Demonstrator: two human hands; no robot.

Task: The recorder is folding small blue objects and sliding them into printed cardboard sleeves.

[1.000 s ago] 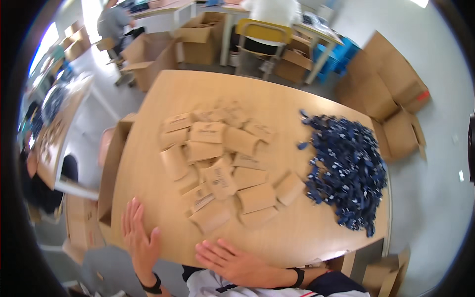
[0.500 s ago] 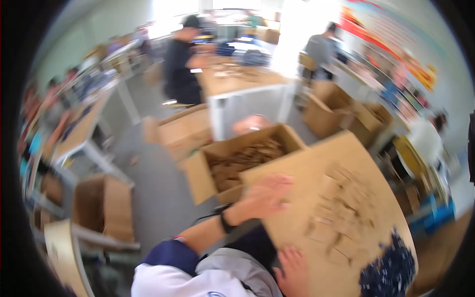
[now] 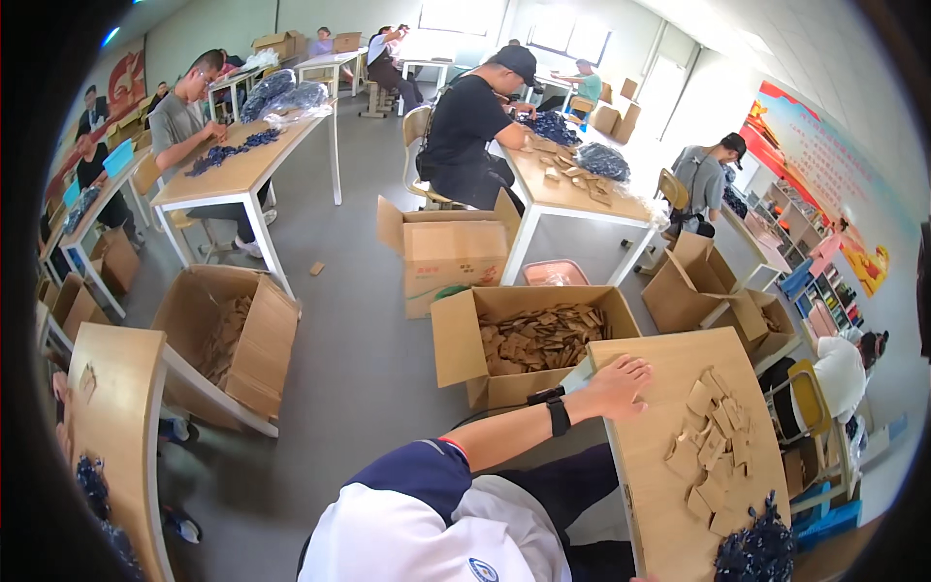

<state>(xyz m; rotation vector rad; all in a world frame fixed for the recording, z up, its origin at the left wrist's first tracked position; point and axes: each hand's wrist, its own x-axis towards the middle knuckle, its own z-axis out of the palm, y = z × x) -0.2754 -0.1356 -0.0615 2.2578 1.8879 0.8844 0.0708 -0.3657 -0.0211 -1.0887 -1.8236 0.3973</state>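
My left hand (image 3: 621, 386) lies on the corner of the wooden table (image 3: 669, 354), its fingers stretched out and nothing held in it. A dark band circles that wrist. Nearest to this hand on the tabletop is a loose heap of small folded brown cardboard pieces (image 3: 713, 446). A pile of dark blue small items (image 3: 756, 548) sits at the table's near end; their kind is unclear. Only a sliver of what seems to be my right hand shows at the lower edge, its fingers hidden.
An open carton (image 3: 465, 388) full of cardboard pieces stands against the table's far side. Another carton (image 3: 267, 344) stands to the left, beside a second table (image 3: 121, 359). A person in black (image 3: 465, 145) works at a table ahead; several others sit around the room.
My view has swung up and left, showing more of the room, and is sharper. My right hand has dropped almost wholly out of view. My left hand stays at the table's corner.
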